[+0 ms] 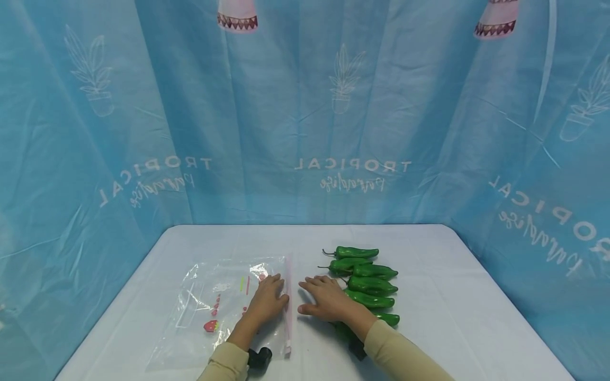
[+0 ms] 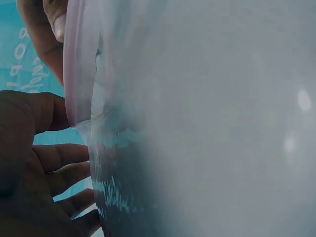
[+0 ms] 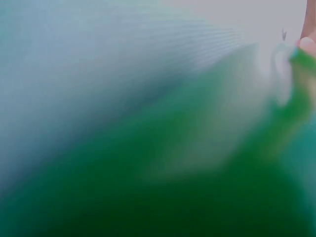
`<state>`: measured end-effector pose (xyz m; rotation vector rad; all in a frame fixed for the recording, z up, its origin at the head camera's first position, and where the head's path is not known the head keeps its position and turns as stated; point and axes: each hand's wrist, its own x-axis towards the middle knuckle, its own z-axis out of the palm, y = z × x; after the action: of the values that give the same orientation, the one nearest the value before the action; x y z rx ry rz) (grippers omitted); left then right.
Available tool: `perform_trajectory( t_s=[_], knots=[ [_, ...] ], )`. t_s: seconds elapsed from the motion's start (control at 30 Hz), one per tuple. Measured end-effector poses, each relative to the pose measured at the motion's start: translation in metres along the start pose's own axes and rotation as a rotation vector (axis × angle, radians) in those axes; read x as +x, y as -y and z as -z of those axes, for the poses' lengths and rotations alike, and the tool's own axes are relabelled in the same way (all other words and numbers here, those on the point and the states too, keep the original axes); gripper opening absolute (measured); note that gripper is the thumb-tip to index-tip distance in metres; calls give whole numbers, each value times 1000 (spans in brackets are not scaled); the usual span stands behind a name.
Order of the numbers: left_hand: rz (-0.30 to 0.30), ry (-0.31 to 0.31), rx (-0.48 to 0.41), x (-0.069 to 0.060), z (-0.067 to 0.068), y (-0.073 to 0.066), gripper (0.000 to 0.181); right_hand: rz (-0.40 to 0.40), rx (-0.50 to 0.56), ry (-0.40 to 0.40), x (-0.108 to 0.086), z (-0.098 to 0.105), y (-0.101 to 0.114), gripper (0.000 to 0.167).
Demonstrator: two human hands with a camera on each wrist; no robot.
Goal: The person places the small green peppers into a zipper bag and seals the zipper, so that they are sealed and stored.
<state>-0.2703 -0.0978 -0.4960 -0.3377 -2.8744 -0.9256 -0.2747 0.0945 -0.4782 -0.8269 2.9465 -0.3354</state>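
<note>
Using the clear plastic bag point(image 1: 224, 317) as reference. I had it flat on the table point(image 1: 457, 317), pink zip strip point(image 1: 288, 338) down its right edge. Left hand point(image 1: 269, 300) rested on the bag beside that strip, fingers loosely extended, spread in the left wrist view, not closed round anything. My read on why: thin film lifts and slides easily, so a hand near the edge would steady it.

Right hand point(image 1: 326, 297) was just right of the bag, thumb wide of the fingers, nothing held that I could see. Couldn't tell if it touched the table; right wrist view was mostly green blur.

Green peppers point(image 1: 371, 286), at least seven, were in a rough column right of the bag, nearest ones partly under the right arm. Stems I could make out pointed bagward; probably laid side by side so each stayed easy to pick out, off the film.
</note>
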Motion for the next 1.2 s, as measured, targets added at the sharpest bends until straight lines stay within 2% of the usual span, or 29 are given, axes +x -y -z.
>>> perform_trajectory(
  t_s=[0.33,0.67,0.87,1.2],
  knots=[
    [2,8,-34,0,0,4,41,-46,0,38,10,-7,3,64],
    [-52,-23,-64,-1,2,8,34,-25,-31,56,16,-7,7,64],
    [-41,-20,-89,-3,4,7,31,-4,-56,55,19,-8,10,63],
    [-39,-29,-99,-2,3,8,30,-18,-19,61,22,-8,12,61]
  ],
)
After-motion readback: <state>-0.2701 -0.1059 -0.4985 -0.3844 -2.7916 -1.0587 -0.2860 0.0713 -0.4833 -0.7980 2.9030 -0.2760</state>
